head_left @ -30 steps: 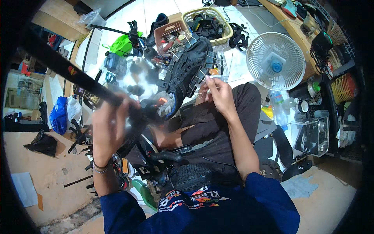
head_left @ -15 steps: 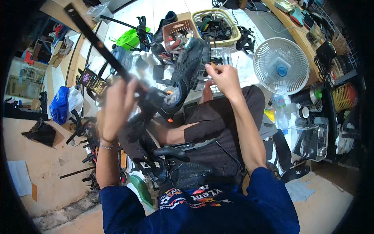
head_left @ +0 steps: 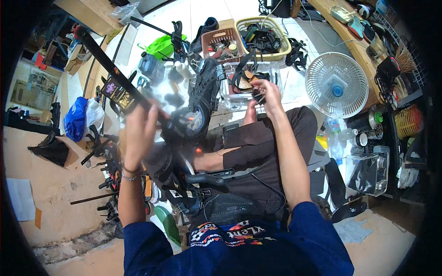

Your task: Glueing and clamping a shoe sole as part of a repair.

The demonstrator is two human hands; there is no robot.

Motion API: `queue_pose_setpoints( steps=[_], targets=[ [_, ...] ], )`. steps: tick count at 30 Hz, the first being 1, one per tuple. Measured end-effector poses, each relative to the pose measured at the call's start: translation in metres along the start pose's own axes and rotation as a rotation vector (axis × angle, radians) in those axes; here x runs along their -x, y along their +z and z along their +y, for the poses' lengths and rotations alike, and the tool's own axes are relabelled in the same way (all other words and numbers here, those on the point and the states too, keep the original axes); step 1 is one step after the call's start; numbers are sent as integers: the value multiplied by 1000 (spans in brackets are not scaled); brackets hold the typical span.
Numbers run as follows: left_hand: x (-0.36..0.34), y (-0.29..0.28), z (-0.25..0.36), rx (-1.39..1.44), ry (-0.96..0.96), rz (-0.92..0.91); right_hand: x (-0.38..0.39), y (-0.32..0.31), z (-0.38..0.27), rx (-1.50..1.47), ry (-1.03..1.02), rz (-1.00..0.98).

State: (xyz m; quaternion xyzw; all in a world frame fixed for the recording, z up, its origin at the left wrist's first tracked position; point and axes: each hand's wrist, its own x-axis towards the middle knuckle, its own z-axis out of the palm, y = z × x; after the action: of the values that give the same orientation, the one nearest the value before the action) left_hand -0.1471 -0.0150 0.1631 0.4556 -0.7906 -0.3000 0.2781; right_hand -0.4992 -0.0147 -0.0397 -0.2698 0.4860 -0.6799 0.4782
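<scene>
My left hand, blurred, is closed around a long flat black bar that slants up to the far left. Beside that hand, over my lap, a dark perforated shoe is tilted, pale stuffing showing in its blue-edged opening. My right hand has its fingers curled together around a small dark piece with a shiny edge, which they mostly hide. Against those fingertips are black straps with tan patches, above a clear plastic tray. Whether the hand grips these straps is unclear.
Beyond the tray stand a brown basket of small items and a yellow basket of black parts. A round white fan-like grille is at the right, with clear bottles below. Several black strap-like parts lie beside my left forearm.
The shoe has shifted left and nearer, uncovering the straps and tray. My right hand has dropped slightly and its fingers have curled in. My left hand keeps its hold on the bar.
</scene>
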Motion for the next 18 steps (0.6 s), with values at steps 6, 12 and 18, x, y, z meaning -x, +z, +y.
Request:
queue_pose_setpoints(
  steps=[6,12,18],
  targets=[
    [17,2,5,4,-27,10,-23,55,-13,758,-117,-173],
    [23,11,6,55,119,-18,-33,51,31,522,5,-222],
    [18,26,7,1,77,52,-27,44,22,583,-84,-154]
  ],
)
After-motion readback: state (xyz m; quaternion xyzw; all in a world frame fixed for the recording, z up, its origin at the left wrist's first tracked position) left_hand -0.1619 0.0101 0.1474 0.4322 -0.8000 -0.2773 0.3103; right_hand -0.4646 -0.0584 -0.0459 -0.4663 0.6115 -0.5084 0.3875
